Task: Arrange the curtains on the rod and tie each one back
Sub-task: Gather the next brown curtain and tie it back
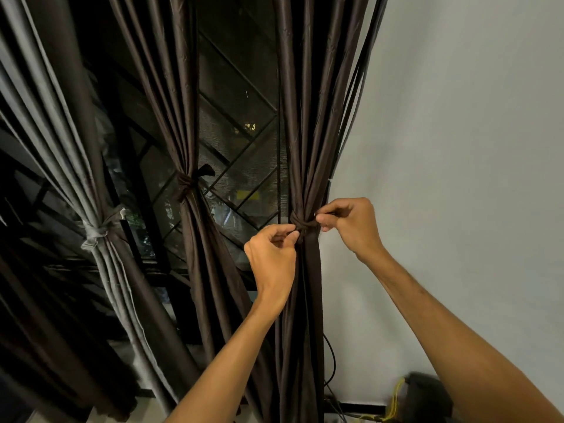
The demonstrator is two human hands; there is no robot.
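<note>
Fingers (288, 236) of left hand (271, 257) and right hand (351, 227): pinching opposite ends of the brown tie-back (300, 225), which is cinching the rightmost curtain (305, 132) beside the wall (457, 148) (pulling outward, presumably, to snug the knot against the gathered folds).

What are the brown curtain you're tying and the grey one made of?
The brown curtain and its tie band look like thin woven fabric, maybe polyester, with a satin sheen: the folds catch light in long streaks. The grey curtain seems duller, thicker cloth, with a stitched hem along its edge. Both are guesses.
</note>
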